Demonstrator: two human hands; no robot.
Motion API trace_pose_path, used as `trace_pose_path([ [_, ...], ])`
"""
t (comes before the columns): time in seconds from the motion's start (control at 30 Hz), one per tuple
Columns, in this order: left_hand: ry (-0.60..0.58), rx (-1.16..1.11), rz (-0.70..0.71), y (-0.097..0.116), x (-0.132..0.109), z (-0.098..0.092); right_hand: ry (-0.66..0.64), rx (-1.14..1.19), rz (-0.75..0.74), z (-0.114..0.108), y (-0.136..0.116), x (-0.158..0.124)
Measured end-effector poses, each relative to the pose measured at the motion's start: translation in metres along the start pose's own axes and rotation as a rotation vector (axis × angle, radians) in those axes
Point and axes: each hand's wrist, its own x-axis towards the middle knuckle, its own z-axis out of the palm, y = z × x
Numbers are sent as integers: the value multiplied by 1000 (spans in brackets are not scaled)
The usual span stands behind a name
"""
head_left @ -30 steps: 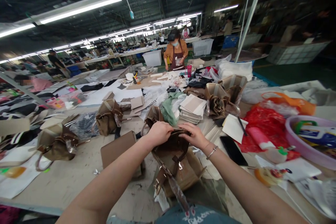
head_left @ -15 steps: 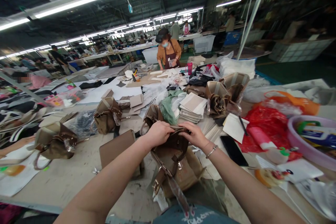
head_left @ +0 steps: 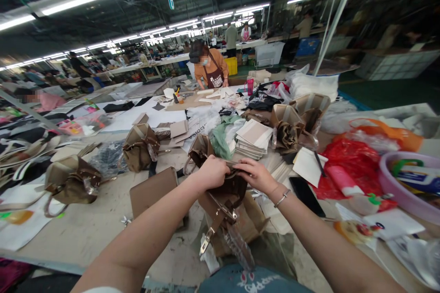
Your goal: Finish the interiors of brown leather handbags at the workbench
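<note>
In front of me is a brown handbag (head_left: 223,197) with a dark inside, a hanging strap with a metal buckle (head_left: 206,241) and a piece of clear plastic wrap (head_left: 239,245). My left hand (head_left: 213,173) is closed on the far edge of the bag's opening, thumb and fingers pinched together. My right hand (head_left: 256,175) grips the same edge a little to the right, its fingers bent over the rim. Right behind my left hand stands another brown bag (head_left: 200,149). A flat brown panel (head_left: 154,192) lies left of the bag I hold.
More brown bags (head_left: 140,146) stand left and at the back right. A stack of boards (head_left: 253,137) lies beyond my hands. To the right are a black phone (head_left: 307,197), a red plastic bag (head_left: 357,160) and a purple basin (head_left: 388,165). A co-worker (head_left: 210,66) leans over the table's far side.
The hanging strap and buckle have swung lower and the bag has shifted slightly. Both my hands stay on its edge. The co-worker across the table has bent further forward and to the left.
</note>
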Motion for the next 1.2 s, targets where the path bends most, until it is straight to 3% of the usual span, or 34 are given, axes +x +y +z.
trace_pose_path([
  [0.2, 50, -67, -58, -2, -5, 0, -57, -116, 13, -3, -3, 2],
  [0.3, 132, -75, -100, 0, -9, -4, -101, -166, 6, -7, -5, 4],
  [0.47, 144, -50, 140, 4, -16, -10, -176, -196, -5, -11, -10, 13],
  [0.6, 70, -11, 168, 1, -13, -5, -217, -198, -27, -16, -17, 20],
  [0.73, 37, 13, 102, -4, -9, 0, -191, -93, -43, -15, -16, 16],
  [0.9, 51, 17, -33, -6, -9, 3, 47, 78, 178, -3, -3, 1],
  [1.2, -47, 64, -310, 4, -2, -6, -11, 85, 197, 0, -9, 15],
])
